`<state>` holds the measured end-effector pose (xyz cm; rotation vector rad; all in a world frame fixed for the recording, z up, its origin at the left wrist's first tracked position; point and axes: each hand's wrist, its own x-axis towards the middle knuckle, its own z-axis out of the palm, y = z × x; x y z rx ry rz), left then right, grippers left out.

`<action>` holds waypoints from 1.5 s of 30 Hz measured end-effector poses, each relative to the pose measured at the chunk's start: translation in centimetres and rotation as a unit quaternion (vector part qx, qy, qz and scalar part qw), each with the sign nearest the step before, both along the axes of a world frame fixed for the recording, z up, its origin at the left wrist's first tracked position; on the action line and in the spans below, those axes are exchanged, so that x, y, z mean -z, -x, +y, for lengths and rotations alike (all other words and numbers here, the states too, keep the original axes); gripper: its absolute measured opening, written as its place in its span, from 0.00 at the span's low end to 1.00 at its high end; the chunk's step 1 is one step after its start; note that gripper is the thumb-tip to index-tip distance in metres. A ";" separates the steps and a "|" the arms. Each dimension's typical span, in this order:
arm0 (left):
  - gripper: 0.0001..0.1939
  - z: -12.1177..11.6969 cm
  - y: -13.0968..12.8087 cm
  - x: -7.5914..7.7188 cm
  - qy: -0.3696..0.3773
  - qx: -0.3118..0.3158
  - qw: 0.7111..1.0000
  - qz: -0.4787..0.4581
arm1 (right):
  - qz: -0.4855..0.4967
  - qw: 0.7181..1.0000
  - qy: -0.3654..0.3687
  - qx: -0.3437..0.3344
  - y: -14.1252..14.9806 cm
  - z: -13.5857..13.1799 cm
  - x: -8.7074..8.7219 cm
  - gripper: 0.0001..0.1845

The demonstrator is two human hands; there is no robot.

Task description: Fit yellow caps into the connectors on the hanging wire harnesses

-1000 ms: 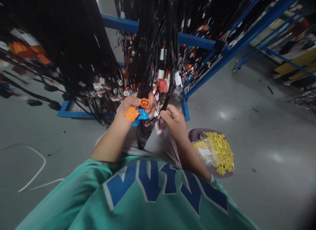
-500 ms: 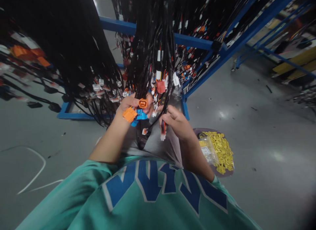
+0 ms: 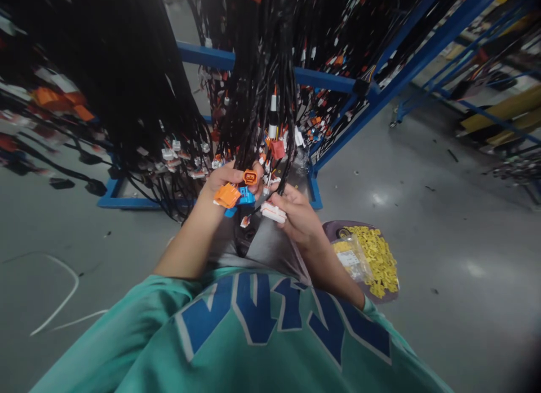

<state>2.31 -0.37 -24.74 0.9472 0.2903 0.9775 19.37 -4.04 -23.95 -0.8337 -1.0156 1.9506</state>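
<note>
My left hand (image 3: 224, 182) is closed round a bunch of wire connectors at the end of a black cable bundle (image 3: 249, 139). Out of its grip stick an orange connector (image 3: 227, 195), a second orange connector (image 3: 250, 177) with an open socket face, and a blue connector (image 3: 245, 195). Fingers closed, my right hand (image 3: 296, 213) holds a wide white connector (image 3: 274, 212) just to the right of them. Between and below the hands dangles a small white-and-orange connector (image 3: 245, 220) on a black wire. A red connector (image 3: 278, 149) hangs above my right hand.
Thick black wire harnesses (image 3: 127, 72) hang from a blue metal rack (image 3: 329, 80) in front of me. On the floor at my right stands a tub (image 3: 329, 230) of yellow plastic pieces (image 3: 378, 260) with a clear bag (image 3: 350, 259). A white strip (image 3: 71, 291) lies at left.
The small white connector on coloured wires has left my right fingers' grip, and a wide white connector is now there. My left hand keeps its bunch, nearly still. The view has shifted slightly.
</note>
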 end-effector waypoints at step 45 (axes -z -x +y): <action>0.16 -2.5 -1.1 -4.8 -0.155 -0.225 0.828 0.489 | 0.061 0.978 0.085 0.181 1.8 1.1 -0.9 0.05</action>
